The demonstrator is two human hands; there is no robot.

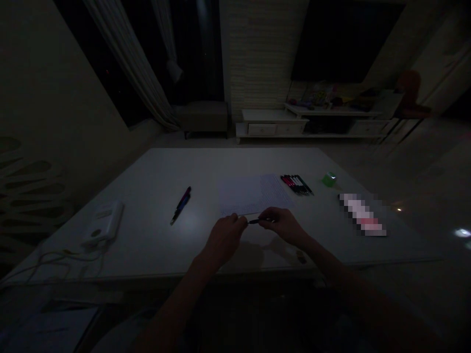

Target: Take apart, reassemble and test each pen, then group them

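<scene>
A dark, slim pen (254, 221) lies level between my two hands, over the front edge of a sheet of paper (253, 191) covered in lines of writing. The fingers of my right hand (282, 224) are closed around the pen's right part. My left hand (226, 234) is closed at the pen's thin left end, its fingertips bunched together. What those left fingers pinch is hidden in the dim light. Both hands hover just above the white table (147, 176), casting shadows on it.
Several pens (296, 185) lie in a row right of the paper, near a green translucent container (329, 179) and a blurred-out flat phone-like object (362, 214). A few pens (181, 205) rest to the left. A white box (106, 220) with cables stands far left. A small object (300, 256) lies near the front edge.
</scene>
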